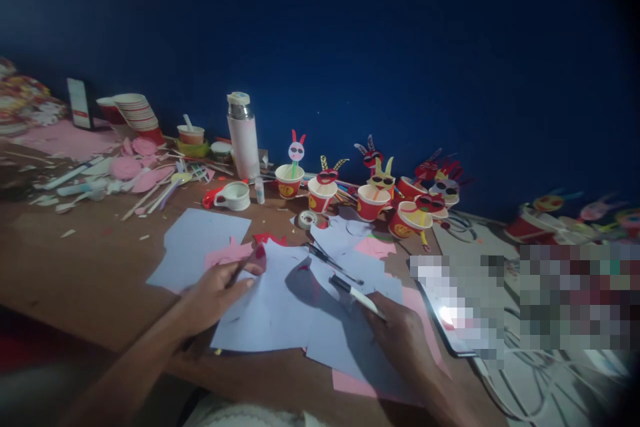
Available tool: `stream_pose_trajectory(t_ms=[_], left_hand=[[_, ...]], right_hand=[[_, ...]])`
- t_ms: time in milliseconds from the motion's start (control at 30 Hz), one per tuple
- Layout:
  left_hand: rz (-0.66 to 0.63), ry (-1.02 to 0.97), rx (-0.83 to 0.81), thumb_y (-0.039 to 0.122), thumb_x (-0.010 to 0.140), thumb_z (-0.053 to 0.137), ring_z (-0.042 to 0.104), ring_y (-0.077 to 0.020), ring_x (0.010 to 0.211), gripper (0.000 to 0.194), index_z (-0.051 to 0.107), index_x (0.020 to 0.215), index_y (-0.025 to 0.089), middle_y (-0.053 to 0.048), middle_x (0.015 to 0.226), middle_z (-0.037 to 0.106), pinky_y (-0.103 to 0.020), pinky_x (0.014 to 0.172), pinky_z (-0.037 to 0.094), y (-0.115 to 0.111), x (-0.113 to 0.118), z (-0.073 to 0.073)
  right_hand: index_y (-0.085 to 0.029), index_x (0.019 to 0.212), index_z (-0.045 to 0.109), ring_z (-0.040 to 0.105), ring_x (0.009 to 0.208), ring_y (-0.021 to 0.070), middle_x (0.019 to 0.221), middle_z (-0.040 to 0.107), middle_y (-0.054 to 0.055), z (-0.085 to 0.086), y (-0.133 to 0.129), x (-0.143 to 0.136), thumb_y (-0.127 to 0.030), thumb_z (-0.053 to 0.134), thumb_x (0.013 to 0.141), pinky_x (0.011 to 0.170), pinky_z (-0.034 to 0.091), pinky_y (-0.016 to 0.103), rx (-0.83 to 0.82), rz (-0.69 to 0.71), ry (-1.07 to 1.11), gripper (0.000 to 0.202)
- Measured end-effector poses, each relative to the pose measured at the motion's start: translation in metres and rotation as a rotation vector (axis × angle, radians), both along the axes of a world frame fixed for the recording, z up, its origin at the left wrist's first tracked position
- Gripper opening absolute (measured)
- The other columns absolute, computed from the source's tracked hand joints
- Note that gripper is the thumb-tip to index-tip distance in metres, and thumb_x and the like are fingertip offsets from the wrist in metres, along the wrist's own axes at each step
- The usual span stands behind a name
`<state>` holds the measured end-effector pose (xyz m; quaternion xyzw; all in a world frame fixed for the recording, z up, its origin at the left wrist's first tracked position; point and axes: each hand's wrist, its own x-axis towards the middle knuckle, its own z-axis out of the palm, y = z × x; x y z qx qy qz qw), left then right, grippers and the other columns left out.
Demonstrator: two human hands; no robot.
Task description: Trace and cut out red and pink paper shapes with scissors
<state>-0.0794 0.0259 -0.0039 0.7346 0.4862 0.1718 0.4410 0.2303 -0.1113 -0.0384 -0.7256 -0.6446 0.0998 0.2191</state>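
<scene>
My left hand point(225, 290) pinches the left edge of a pale sheet of paper point(270, 313), which bends up slightly there. In my right hand point(400, 333) is a marker point(367, 301) with a white body and a black end pointing up and left, over the papers. Ahead of the marker lies a dark slender tool point(330, 261) whose kind I cannot make out. More pale paper point(345, 353) and pink paper point(350, 383) lie underneath, and red scraps point(270, 239) show behind the held sheet.
Red paper cups point(320, 197) with bunny-eared cutouts stand along the wall. A flask point(244, 143), a white mug point(235, 196) and a tape roll point(307, 219) stand behind the papers. Pink cutouts and spoons clutter the left. A tablet-like device point(440, 307) and cables point(520, 373) lie right.
</scene>
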Motion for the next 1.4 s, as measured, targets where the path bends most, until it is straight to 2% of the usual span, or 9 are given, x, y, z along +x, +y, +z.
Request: stream_pose_trajectory(t_ms=[100, 333, 467, 533, 733, 933, 1033, 1267, 1400], left_hand=[[-0.012, 0.010, 0.009, 0.041, 0.080, 0.048, 0.062, -0.0223, 0.082, 0.035, 0.064, 0.100, 0.016, -0.005, 0.093, 0.069, -0.030, 0.073, 0.048, -0.003, 0.009, 0.004], [0.038, 0.007, 0.086, 0.044, 0.075, 0.055, 0.057, -0.0269, 0.107, 0.032, 0.068, 0.091, 0.020, -0.006, 0.106, 0.068, -0.034, 0.092, 0.043, 0.006, -0.002, 0.009], [0.225, 0.036, 0.022, 0.052, 0.071, 0.058, 0.063, -0.0238, 0.076, 0.045, 0.067, 0.100, 0.019, -0.004, 0.079, 0.070, -0.028, 0.063, 0.049, 0.005, -0.025, 0.029], [0.375, 0.017, -0.073, 0.053, 0.070, 0.059, 0.054, -0.0161, 0.051, 0.052, 0.062, 0.108, 0.018, 0.000, 0.063, 0.064, -0.022, 0.044, 0.040, 0.002, -0.034, 0.044], [0.536, -0.351, -0.292, 0.041, 0.066, 0.065, 0.045, -0.0108, 0.047, 0.051, 0.057, 0.110, 0.017, 0.005, 0.055, 0.051, -0.020, 0.043, 0.036, -0.021, -0.004, 0.070], [0.250, -0.428, -0.433, 0.046, 0.066, 0.065, 0.036, -0.0068, 0.042, 0.052, 0.059, 0.110, 0.019, 0.007, 0.052, 0.041, -0.017, 0.039, 0.027, -0.035, 0.050, 0.068], [0.082, -0.376, -0.402, 0.046, 0.072, 0.060, 0.044, -0.0087, 0.048, 0.047, 0.060, 0.110, 0.018, 0.004, 0.059, 0.049, -0.018, 0.043, 0.033, -0.030, 0.062, 0.060], [-0.314, 0.341, 0.176, 0.017, 0.079, 0.041, 0.062, -0.0230, 0.081, 0.036, 0.062, 0.108, 0.023, -0.006, 0.086, 0.067, -0.034, 0.073, 0.045, -0.028, 0.085, 0.025], [-0.349, 0.572, 0.291, 0.009, 0.073, 0.042, 0.063, -0.0233, 0.082, 0.041, 0.061, 0.104, 0.027, -0.005, 0.084, 0.068, -0.034, 0.074, 0.045, -0.035, 0.091, 0.007]], right_hand=[[-0.023, 0.085, 0.068, 0.066, 0.057, 0.0193, 0.065, 0.070, 0.003, 0.000, -0.003, 0.003, -0.032, 0.043, 0.087, 0.050, 0.043, 0.023, 0.034, -0.003, -0.074, 0.027], [-0.020, 0.105, 0.063, 0.070, 0.059, 0.0204, 0.071, 0.074, 0.005, 0.004, -0.006, 0.003, -0.036, 0.044, 0.089, 0.049, 0.047, 0.023, 0.084, -0.003, 0.003, 0.031], [-0.020, 0.101, 0.064, 0.068, 0.056, 0.0186, 0.068, 0.073, 0.003, 0.006, -0.002, -0.002, -0.037, 0.045, 0.088, 0.049, 0.046, 0.022, 0.060, 0.000, 0.110, 0.029], [-0.020, 0.097, 0.064, 0.065, 0.054, 0.0172, 0.065, 0.070, 0.002, 0.009, -0.001, -0.003, -0.036, 0.044, 0.088, 0.049, 0.045, 0.022, 0.046, 0.010, 0.162, 0.027], [-0.018, 0.089, 0.065, 0.058, 0.052, 0.0157, 0.062, 0.064, 0.001, 0.023, 0.000, -0.004, -0.041, 0.046, 0.086, 0.045, 0.041, 0.021, 0.121, -0.125, 0.328, 0.030], [-0.017, 0.089, 0.068, 0.057, 0.054, 0.0158, 0.066, 0.065, 0.002, 0.031, -0.011, 0.003, -0.040, 0.050, 0.082, 0.049, 0.044, 0.022, 0.253, -0.277, 0.361, 0.030], [-0.018, 0.085, 0.068, 0.059, 0.058, 0.0163, 0.074, 0.068, 0.004, 0.033, -0.016, 0.007, -0.039, 0.052, 0.081, 0.053, 0.046, 0.022, 0.307, -0.339, 0.409, 0.027], [-0.018, 0.086, 0.066, 0.059, 0.062, 0.0181, 0.068, 0.065, 0.002, 0.028, -0.002, 0.016, -0.043, 0.047, 0.086, 0.054, 0.043, 0.023, 0.096, -0.207, 0.387, 0.031], [-0.020, 0.081, 0.060, 0.055, 0.056, 0.0151, 0.062, 0.059, -0.001, 0.023, 0.016, 0.027, -0.042, 0.042, 0.089, 0.053, 0.039, 0.022, 0.025, -0.128, 0.227, 0.030]])
